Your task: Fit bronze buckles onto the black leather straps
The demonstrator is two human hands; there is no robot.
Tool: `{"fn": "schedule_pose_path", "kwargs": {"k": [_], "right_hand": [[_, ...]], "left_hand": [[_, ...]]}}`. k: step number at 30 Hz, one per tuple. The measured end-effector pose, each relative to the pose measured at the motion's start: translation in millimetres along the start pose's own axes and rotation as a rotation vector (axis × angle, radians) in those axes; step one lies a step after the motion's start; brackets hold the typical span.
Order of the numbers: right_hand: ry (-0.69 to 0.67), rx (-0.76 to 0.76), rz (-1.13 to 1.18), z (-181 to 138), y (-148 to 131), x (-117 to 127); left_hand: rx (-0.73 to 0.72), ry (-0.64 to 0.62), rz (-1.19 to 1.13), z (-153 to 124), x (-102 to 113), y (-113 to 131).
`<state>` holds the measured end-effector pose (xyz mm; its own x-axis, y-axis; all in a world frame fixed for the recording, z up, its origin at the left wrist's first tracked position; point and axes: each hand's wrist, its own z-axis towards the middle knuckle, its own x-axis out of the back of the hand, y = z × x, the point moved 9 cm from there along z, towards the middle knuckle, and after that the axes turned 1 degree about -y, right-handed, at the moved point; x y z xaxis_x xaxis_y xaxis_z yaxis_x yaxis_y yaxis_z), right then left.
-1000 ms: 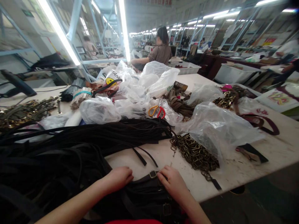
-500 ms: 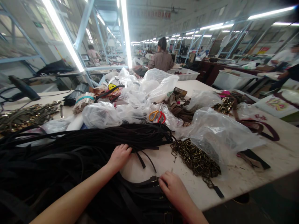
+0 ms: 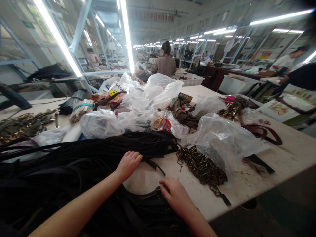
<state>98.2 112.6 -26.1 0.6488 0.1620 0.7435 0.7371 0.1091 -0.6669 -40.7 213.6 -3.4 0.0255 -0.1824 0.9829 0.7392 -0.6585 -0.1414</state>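
Note:
My left hand (image 3: 127, 165) reaches forward onto a long bundle of black straps (image 3: 103, 148) lying across the table, its fingers curled over the strap ends. My right hand (image 3: 174, 195) rests at the table's near edge, fingers closed on a black strap with a brass buckle (image 3: 150, 194). More black straps (image 3: 54, 184) are heaped at the left and fall toward my lap. A pile of brass buckles (image 3: 201, 166) lies just right of my hands.
Clear plastic bags (image 3: 222, 136) cover the table's middle, with orange and red scissors (image 3: 161, 123) among them. Brown straps (image 3: 184, 112) and more brass hardware (image 3: 22, 123) lie around. A person (image 3: 165, 62) works at the far end; another stands at the right edge.
My left hand went from the buckled strap at the table edge forward to the bundle of black straps and stays there. My right hand shifted slightly left on the buckled strap.

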Motion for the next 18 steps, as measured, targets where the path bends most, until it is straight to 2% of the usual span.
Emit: {"fn": "schedule_pose_path", "kwargs": {"k": [9, 13, 18], "right_hand": [[0.055, -0.037, 0.03, -2.7, 8.4, 12.2], [0.159, -0.115, 0.016, -7.1, 32.6, 28.9], [0.293, -0.244, -0.071, -2.9, 70.9, 51.9]], "left_hand": [[-0.059, 0.026, -0.006, 13.0, -8.6, 10.0], [-0.055, 0.045, 0.005, 17.6, -8.5, 10.0], [-0.077, 0.008, 0.048, 17.9, -8.8, 12.0]]}}
